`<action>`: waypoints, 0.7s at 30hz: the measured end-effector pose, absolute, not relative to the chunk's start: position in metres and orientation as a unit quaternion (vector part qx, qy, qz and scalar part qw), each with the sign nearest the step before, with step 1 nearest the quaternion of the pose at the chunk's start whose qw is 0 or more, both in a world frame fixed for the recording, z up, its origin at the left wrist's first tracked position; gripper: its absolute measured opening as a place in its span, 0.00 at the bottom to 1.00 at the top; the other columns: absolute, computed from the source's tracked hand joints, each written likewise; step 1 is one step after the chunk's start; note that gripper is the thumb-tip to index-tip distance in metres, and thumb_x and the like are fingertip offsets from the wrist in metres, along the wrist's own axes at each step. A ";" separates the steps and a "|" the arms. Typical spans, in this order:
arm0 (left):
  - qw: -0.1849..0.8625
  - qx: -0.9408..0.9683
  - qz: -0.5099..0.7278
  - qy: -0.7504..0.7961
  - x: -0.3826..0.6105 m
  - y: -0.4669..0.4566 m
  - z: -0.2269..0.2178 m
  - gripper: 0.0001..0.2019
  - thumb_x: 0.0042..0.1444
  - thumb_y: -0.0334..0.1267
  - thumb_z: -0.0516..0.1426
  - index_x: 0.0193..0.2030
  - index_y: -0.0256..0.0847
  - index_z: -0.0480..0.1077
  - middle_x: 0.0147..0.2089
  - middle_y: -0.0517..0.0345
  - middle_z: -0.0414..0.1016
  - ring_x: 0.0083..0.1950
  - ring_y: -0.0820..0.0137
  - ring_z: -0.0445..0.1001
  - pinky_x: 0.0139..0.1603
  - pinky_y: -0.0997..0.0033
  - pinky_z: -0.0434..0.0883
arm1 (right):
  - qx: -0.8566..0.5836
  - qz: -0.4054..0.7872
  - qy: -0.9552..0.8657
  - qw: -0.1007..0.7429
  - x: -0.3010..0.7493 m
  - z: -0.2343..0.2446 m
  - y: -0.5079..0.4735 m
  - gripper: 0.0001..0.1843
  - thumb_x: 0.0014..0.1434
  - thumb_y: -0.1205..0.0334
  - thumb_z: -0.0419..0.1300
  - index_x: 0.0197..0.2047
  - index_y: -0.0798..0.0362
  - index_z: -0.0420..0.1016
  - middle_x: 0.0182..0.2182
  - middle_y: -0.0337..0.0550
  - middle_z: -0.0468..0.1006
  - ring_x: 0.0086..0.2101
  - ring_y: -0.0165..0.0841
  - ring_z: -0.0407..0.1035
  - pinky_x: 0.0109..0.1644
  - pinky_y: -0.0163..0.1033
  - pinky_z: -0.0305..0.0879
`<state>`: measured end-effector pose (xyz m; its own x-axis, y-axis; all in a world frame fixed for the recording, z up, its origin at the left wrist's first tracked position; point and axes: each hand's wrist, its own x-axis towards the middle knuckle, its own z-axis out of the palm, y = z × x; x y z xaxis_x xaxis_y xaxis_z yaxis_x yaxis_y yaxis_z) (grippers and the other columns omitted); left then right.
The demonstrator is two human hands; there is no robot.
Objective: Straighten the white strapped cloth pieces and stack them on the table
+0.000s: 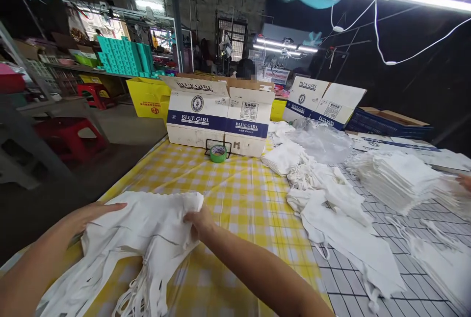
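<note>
A layered bundle of white cloth pieces [147, 219] with long ties lies at the near left of the table, its ties trailing toward me. My left hand [93, 214] grips its left side, thumb on top and the other fingers hidden beneath. At the bundle's upper right corner, my right hand [200, 221] is closed on the cloth with the thumb above. Loose white cloth pieces with ties [346, 238] lie spread to the right, beside a folded white stack [283, 157].
A yellow checked tablecloth [239, 184] covers the table. At its back stand Blue Girl cartons [217, 133], with green tape [218, 154] in front. A tall white cloth stack [397, 174] and clear plastic [320, 140] lie right. Another person's hand [465, 181] shows at the right edge.
</note>
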<state>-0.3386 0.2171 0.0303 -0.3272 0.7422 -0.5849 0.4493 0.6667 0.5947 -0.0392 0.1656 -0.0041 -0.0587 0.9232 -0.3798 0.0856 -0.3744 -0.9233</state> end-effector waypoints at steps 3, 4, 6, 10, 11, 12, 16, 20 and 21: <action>0.501 0.324 0.204 0.776 -0.329 0.210 0.039 0.21 0.32 0.50 0.68 0.26 0.34 0.71 0.21 0.56 0.77 0.31 0.55 0.77 0.28 0.64 0.72 | -0.570 0.600 -0.410 0.383 -0.029 -0.010 0.163 0.17 0.41 0.73 0.58 0.37 0.56 0.69 0.28 0.40 0.74 0.29 0.33 0.70 0.30 0.34 0.66; 0.489 0.331 0.231 0.773 -0.326 0.207 0.041 0.21 0.31 0.47 0.68 0.29 0.34 0.71 0.21 0.57 0.77 0.31 0.56 0.77 0.28 0.66 0.72 | -0.562 0.605 -0.407 0.391 -0.025 -0.012 0.162 0.16 0.41 0.73 0.57 0.37 0.56 0.69 0.28 0.41 0.74 0.29 0.33 0.70 0.30 0.34 0.66; 0.472 0.343 0.285 0.760 -0.318 0.200 0.046 0.24 0.31 0.45 0.69 0.35 0.34 0.72 0.23 0.59 0.77 0.32 0.59 0.77 0.28 0.69 0.72 | -0.542 0.614 -0.407 0.405 -0.013 -0.015 0.159 0.15 0.40 0.73 0.56 0.36 0.57 0.69 0.28 0.42 0.75 0.29 0.33 0.70 0.31 0.34 0.66; 0.475 0.381 0.376 0.699 -0.293 0.194 0.060 0.27 0.34 0.44 0.68 0.44 0.37 0.71 0.36 0.52 0.80 0.38 0.59 0.78 0.32 0.69 0.74 | -0.499 0.614 -0.416 0.448 0.024 -0.006 0.159 0.18 0.39 0.71 0.57 0.38 0.57 0.69 0.32 0.45 0.77 0.31 0.34 0.70 0.34 0.34 0.67; 0.478 0.395 0.396 0.678 -0.284 0.195 0.065 0.28 0.35 0.44 0.68 0.46 0.38 0.71 0.39 0.51 0.80 0.39 0.59 0.78 0.34 0.69 0.74 | -0.492 0.609 -0.419 0.460 0.036 0.002 0.161 0.19 0.39 0.70 0.58 0.39 0.57 0.69 0.33 0.45 0.77 0.32 0.34 0.70 0.34 0.34 0.67; 0.480 0.410 0.416 0.655 -0.275 0.196 0.072 0.30 0.36 0.44 0.68 0.48 0.39 0.70 0.41 0.50 0.79 0.39 0.59 0.78 0.35 0.69 0.75 | -0.484 0.602 -0.424 0.473 0.050 0.011 0.164 0.20 0.39 0.69 0.60 0.39 0.57 0.69 0.34 0.45 0.77 0.32 0.35 0.70 0.34 0.34 0.67; 0.482 0.470 0.477 0.565 -0.235 0.205 0.104 0.34 0.39 0.45 0.67 0.56 0.41 0.66 0.48 0.50 0.77 0.41 0.61 0.78 0.37 0.69 0.75 | -0.432 0.541 -0.483 0.535 0.105 0.064 0.169 0.20 0.41 0.63 0.64 0.41 0.57 0.70 0.35 0.45 0.78 0.32 0.35 0.71 0.36 0.37 0.67; 0.474 0.521 0.516 0.489 -0.196 0.207 0.140 0.34 0.42 0.46 0.66 0.57 0.44 0.64 0.52 0.52 0.75 0.45 0.61 0.77 0.39 0.69 0.75 | -0.411 0.456 -0.547 0.569 0.150 0.125 0.156 0.24 0.45 0.60 0.65 0.46 0.55 0.70 0.41 0.47 0.78 0.39 0.38 0.72 0.42 0.41 0.68; 0.468 0.532 0.525 0.471 -0.187 0.205 0.149 0.34 0.42 0.46 0.66 0.57 0.44 0.64 0.52 0.52 0.75 0.45 0.61 0.77 0.39 0.69 0.75 | -0.412 0.442 -0.554 0.573 0.159 0.138 0.150 0.25 0.45 0.59 0.66 0.48 0.55 0.70 0.42 0.48 0.78 0.40 0.40 0.72 0.43 0.42 0.68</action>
